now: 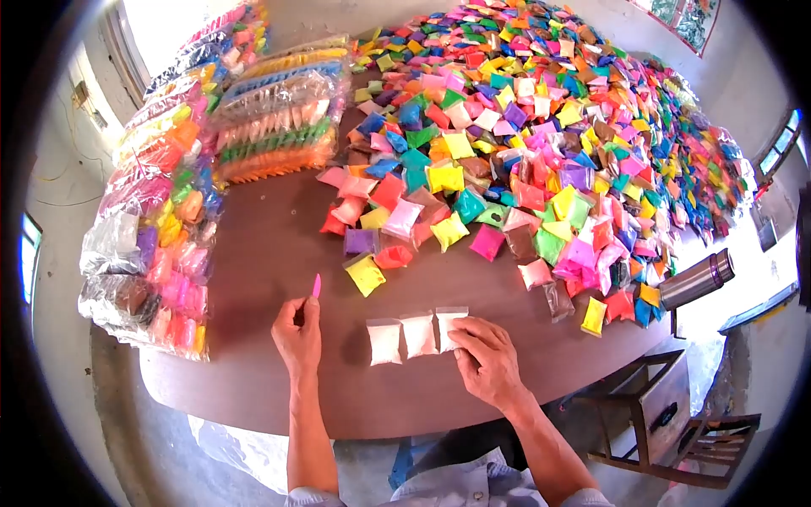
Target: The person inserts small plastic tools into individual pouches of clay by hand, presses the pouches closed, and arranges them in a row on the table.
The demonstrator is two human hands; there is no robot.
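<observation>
My left hand (299, 334) is closed over the table, pinching a thin pink pointed plastic piece (317, 286) that sticks up past the fingertips. What kind of tool it is, I cannot make out. Three small clear packets with pale white filling lie side by side near the front of the table: a left packet (385, 342), a middle packet (418, 335) and a right packet (448, 325). My right hand (490, 359) has its bent fingers on the right packet, covering part of its right side.
A large heap of colourful filled packets (524, 127) covers the back and right of the brown table (262, 253). Bagged bundles (156, 228) line the left side, with more bundled pieces (279, 110) behind. A metal flask (697, 280) lies at right, near a wooden chair (659, 414).
</observation>
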